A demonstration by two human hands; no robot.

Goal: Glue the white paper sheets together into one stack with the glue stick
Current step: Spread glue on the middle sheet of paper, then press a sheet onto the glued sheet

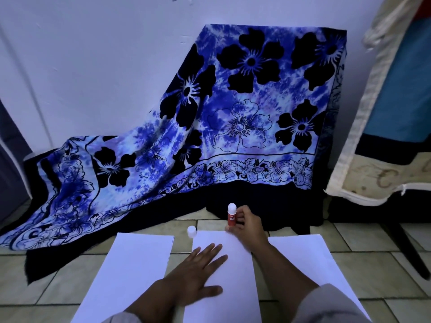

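Observation:
Three white paper sheets lie side by side on the tiled floor: a left sheet (133, 271), a middle sheet (224, 306) and a right sheet (310, 257). My left hand (198, 273) rests flat, fingers spread, on the middle sheet. My right hand (247, 226) grips a red glue stick (231, 216) standing upright at the far edge of the middle sheet, its white end up. A small white cap (192, 231) stands on the floor between the far corners of the left and middle sheets.
A blue floral cloth (233, 117) drapes over something against the white wall just beyond the sheets, its dark hem reaching the floor. A cream cushion edge (363, 178) and a dark slanted leg (405, 248) stand at the right.

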